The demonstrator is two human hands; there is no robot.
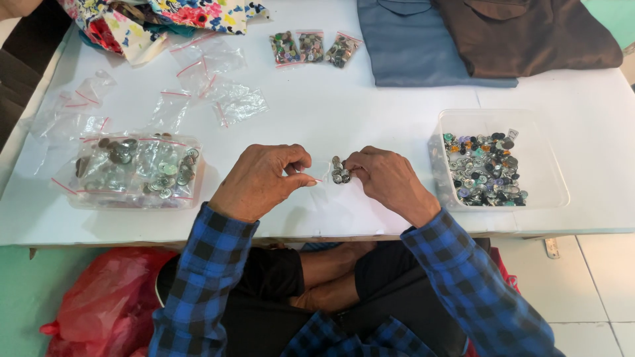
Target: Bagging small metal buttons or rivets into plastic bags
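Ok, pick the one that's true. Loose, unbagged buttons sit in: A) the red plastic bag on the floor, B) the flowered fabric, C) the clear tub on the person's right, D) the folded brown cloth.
C: the clear tub right of the right hand holds loose mixed buttons.

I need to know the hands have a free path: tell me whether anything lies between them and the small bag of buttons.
Nothing visible does. The left hand and right hand both pinch the small clear bag of buttons directly, over a bare patch of the white table.
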